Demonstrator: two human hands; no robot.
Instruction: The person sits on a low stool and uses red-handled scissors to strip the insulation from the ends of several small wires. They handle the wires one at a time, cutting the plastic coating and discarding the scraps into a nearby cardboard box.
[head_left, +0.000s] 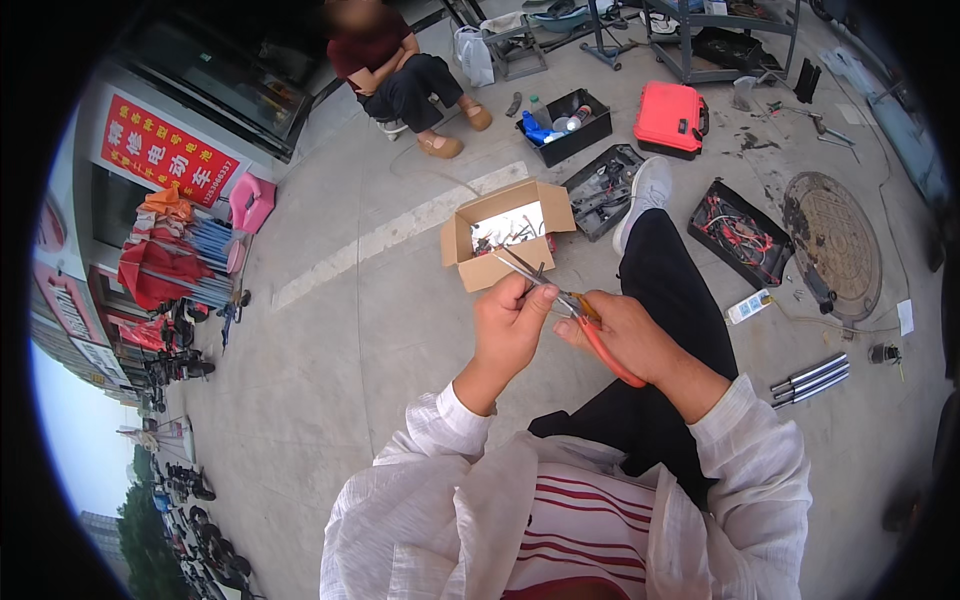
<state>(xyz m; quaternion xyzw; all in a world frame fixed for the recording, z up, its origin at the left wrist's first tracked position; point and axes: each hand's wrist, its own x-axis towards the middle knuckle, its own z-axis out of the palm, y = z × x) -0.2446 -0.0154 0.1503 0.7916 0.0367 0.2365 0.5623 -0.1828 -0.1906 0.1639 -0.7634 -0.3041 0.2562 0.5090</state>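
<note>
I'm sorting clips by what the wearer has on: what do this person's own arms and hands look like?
The left sleeve and right sleeve are white, long and loose, in a lightly wrinkled fabric, with cuffs ending above the wrists. The left hand and right hand are bare, without gloves; no watch shows.

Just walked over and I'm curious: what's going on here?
The person's right hand grips orange-handled pliers, while the left hand pinches thin, wire-like pieces. Just beyond the hands, a cardboard box stands open with small items inside. Farther off, another person sits with arms folded. Exactly what the pliers are gripping, if anything, is too small to tell.
</note>
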